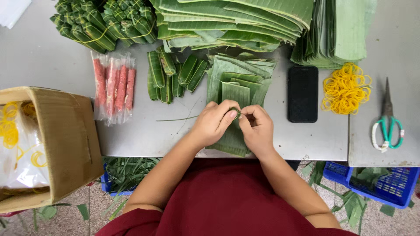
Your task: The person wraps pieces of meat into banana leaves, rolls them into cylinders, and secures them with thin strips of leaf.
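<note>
Both hands' grip (238, 114) pinching small leaf roll (235, 112), banana leaves (234, 94) beneath

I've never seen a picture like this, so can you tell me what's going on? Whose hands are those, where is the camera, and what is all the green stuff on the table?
The camera sits on a person's head and looks down, so you see their own two hands. The left hand and right hand meet over a strip of banana leaf and pinch something small and green between the fingertips. On the grey table lie stacks of cut leaves, small leaf-wrapped rolls, tied bundles of rolls, pink sausages in clear plastic, a black phone, yellow rubber bands and scissors. A cardboard box stands at the left.
</note>
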